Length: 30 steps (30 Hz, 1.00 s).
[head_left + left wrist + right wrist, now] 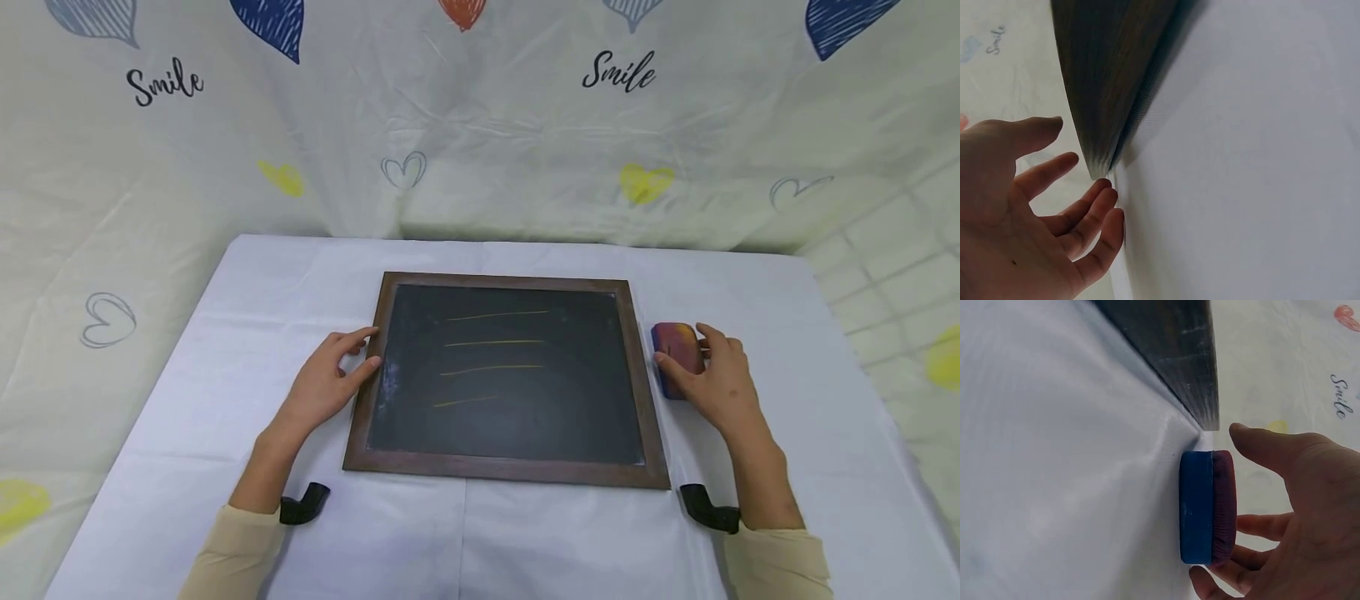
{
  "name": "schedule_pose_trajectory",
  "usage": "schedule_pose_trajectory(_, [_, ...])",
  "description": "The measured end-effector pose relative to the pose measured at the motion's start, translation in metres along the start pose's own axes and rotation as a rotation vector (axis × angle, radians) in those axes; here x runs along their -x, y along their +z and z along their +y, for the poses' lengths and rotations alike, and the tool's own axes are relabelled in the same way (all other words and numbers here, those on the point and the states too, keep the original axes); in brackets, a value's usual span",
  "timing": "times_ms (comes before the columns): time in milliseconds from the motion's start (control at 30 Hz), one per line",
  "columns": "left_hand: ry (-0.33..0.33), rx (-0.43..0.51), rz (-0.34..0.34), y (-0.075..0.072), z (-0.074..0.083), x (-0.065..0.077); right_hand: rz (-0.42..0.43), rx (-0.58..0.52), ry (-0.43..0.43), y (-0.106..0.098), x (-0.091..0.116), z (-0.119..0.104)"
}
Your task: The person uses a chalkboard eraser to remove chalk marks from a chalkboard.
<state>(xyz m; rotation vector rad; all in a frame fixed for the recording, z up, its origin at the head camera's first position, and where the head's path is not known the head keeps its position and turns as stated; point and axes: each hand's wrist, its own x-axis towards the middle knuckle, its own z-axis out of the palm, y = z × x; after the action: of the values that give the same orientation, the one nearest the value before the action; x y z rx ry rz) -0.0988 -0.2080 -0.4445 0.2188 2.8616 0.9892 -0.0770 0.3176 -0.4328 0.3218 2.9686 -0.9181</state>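
Observation:
A small blackboard (517, 417) in a brown wooden frame lies on the white-covered table, with several thin yellow chalk lines drawn on it. My left hand (326, 379) is at the frame's left side, its fingers loosely bent. In the left wrist view the fingertips come close to the frame's edge (1100, 144) and the thumb stands apart from it. To the right of the board sits a chalkboard eraser (678, 346), blue below with a purplish-red pad facing up. Around it my right hand (723, 383) is spread, thumb over the pad and fingers by the far side; firm contact cannot be told.
White cloth covers the table (525, 542). Behind it hangs a pale curtain (510, 167) printed with hearts and "Smile". A black curved piece is attached at each wrist, the left one (306, 503) and the right one (708, 508), both near the beige sleeves.

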Motion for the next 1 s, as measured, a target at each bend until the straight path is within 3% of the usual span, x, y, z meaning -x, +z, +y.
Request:
schedule_pose_trajectory(533, [-0.006, 0.031, -0.014, 0.0009, -0.005, -0.0011, 0.006, 0.029, 0.024, 0.0036, 0.0003, 0.0017])
schedule_pose_trajectory(1000, [-0.008, 0.044, -0.017, 0.0016, -0.0066, -0.0017, 0.124, -0.067, 0.056, -0.0014, 0.0033, -0.0012])
